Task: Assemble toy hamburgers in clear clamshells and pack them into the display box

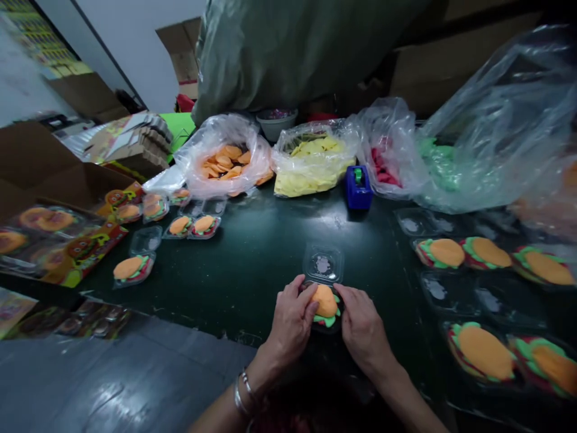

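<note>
A toy burger [325,302] with an orange bun and green frilly edge sits in the base of a clear plastic clamshell box in front of me. The box's lid [323,263] is folded back, away from me. My left hand [292,316] grips the box's left side, its thumb and index finger against the bun. On the other side, my right hand [363,322] holds the box's right edge with its fingers bent, the index fingertip at the upper corner. Parts of the base are hidden behind both hands.
Across the back stand plastic bags of orange pieces [225,162], yellow pieces [315,162], red pieces [385,165] and green pieces [439,159]. A blue tape dispenser [359,189] stands before them. Several open boxes with burgers [484,352] lie right; a carton [45,162] stands left.
</note>
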A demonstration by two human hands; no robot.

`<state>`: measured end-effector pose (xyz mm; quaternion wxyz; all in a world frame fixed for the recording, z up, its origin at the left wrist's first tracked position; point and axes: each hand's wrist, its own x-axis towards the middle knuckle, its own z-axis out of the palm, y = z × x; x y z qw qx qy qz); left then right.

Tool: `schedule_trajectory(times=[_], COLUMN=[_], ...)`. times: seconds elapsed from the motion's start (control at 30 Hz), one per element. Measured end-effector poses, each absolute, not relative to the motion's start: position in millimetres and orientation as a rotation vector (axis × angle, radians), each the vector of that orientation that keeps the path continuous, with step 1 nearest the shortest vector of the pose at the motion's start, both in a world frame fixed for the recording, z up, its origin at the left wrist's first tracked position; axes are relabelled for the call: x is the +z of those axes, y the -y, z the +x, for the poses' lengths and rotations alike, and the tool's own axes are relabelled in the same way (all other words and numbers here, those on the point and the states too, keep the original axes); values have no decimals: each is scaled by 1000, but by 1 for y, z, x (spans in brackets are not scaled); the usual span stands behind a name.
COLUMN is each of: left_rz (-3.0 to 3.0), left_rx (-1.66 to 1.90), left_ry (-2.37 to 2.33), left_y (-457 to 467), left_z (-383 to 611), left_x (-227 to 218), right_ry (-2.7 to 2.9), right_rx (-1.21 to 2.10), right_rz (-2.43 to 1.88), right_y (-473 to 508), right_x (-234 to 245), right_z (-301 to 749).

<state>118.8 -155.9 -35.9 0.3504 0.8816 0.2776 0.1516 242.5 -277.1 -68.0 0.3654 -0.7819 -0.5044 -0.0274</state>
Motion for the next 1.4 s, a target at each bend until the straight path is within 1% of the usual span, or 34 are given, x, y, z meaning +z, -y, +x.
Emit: schedule_trajectory(times=[0.17, 0.3, 0.4, 0.53, 0.67, 0.8, 0.87, 0.93, 1.0, 1.07, 1.13, 1.27, 1.4], left_rz=[2087, 1901, 2050, 2371, 2541, 2597, 2550, 2472, 2365, 2219, 2055, 1846, 1822], left_rx=[274, 332, 419, 391, 431, 301, 245, 316, 458, 491, 358, 11, -120], left_ry=[-686, -765, -657, -360, -160, -32, -50, -165, -391, -624, -739, -638, -574], left_y=[144, 132, 128, 128, 128, 129, 126, 117, 101, 82, 64, 44, 41], left_z=[109, 107, 114, 125, 131, 133, 132, 133, 141, 157, 178, 213, 223], left_x=[-17, -13, -12, -11, -11, -2, 3, 4, 2, -4, -9, -12, -6], right_ry=[1254, 1153, 1168, 1167, 1160, 1196, 1206, 1209, 1213, 1226, 1225, 1187, 1235], right_rx=[-33, -57, -14, 48, 97, 181, 198, 195, 186, 173, 155, 117, 88], right_rz=[-1866, -1816, -1816, -1866, -1862, -1861, -1869, -1878, -1891, -1911, -1953, -2097, -2217], right_y=[285, 302, 307, 306, 305, 304, 304, 305, 305, 305, 303, 294, 287], right_x=[-57, -45, -44, -52, -55, -47, -44, -44, -45, -47, -46, -41, -37], right_z=[252, 251, 243, 233, 234, 238, 239, 239, 239, 237, 234, 228, 227])
